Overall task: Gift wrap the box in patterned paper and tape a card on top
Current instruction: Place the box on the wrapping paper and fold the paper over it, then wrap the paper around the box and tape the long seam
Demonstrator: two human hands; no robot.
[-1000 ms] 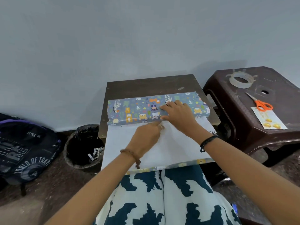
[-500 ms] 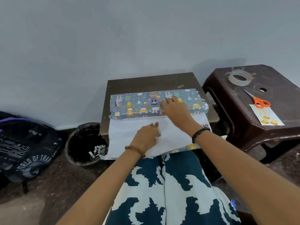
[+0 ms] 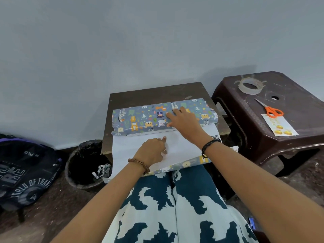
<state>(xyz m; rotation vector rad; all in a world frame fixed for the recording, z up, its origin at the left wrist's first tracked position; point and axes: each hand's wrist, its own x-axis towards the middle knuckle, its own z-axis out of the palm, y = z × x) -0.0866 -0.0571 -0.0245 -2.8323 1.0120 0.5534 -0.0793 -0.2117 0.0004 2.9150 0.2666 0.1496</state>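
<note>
The box (image 3: pixel 143 120), covered on top by blue animal-patterned paper, lies across a small brown table (image 3: pixel 157 93). The paper's white underside (image 3: pixel 182 146) spreads from the box toward my lap. My right hand (image 3: pixel 184 120) lies flat on the box's top with fingers spread. My left hand (image 3: pixel 152 149) rests on the white paper just in front of the box, fingers loosely bent, index fingertip touching the sheet. A card (image 3: pixel 279 124) with yellow shapes lies on the brown stool (image 3: pixel 298 142) to the right.
On the stool sit a clear tape roll (image 3: pixel 250 85) and orange-handled scissors (image 3: pixel 270 109). A black-lined bin (image 3: pixel 85 165) stands on the floor left of the table, and a dark backpack (image 3: pixel 22 174) lies farther left. A grey wall is behind.
The box and paper shifted a little away from me on the table. My left hand slid back from the box edge onto the white sheet. My right hand stays on the box.
</note>
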